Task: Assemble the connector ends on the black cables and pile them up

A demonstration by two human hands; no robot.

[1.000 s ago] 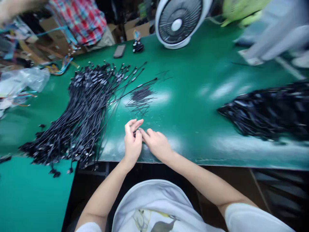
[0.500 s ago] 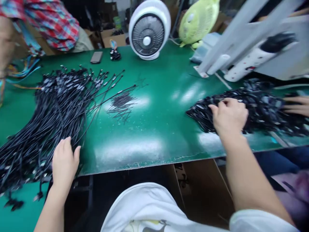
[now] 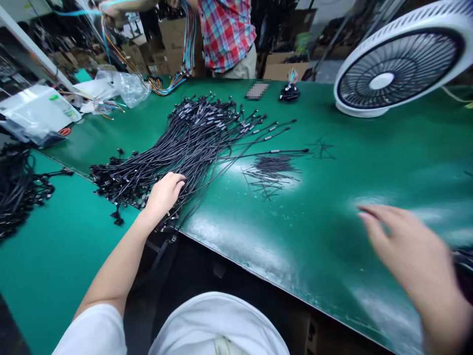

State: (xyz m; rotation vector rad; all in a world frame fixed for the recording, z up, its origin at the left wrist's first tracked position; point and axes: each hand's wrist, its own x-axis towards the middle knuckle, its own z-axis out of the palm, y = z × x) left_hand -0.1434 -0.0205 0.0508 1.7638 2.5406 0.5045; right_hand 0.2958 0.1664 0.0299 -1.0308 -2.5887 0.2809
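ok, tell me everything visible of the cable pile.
The cable pile is many thin black cords, rubbery or plastic by look, with grey sections near the far ends and dark plugs with metallic glints at the near ends. It lies loose on the green table, spread from near left to far right. A few cords stray right, beside the thin strips. Some near ends overhang the table's edge. The left hand covers part of its near side; grip unclear.

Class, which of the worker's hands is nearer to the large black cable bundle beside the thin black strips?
The left hand: it is at the near side of the cable bundle, fingers over it. The right hand is off to the bundle's right, apart from it.
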